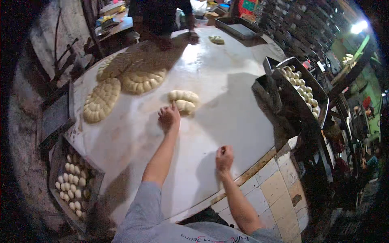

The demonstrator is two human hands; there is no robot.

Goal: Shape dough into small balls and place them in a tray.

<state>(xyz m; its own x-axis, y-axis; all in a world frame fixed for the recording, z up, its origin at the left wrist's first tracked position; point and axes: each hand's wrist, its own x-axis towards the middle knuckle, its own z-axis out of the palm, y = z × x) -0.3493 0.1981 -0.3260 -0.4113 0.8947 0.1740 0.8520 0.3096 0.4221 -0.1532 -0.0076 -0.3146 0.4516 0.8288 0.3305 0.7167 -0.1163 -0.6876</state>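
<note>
My left hand reaches to the middle of the white table, its index finger stretched out against two short rows of pale dough pieces lying side by side. Its other fingers are partly bent, and it grips nothing. Lower and to the right, my right hand is curled into a loose fist just over the table surface, apart from the dough; nothing shows in it. Left of the rows lie large coils of ridged dough, one long oval coil and one rounder coil, with another partly in shadow behind them.
Across the table stands a person in dark clothes, a hand near the far edge. A small dough piece lies back there. Metal trays of dough balls stand at the right and lower left; another tray is behind.
</note>
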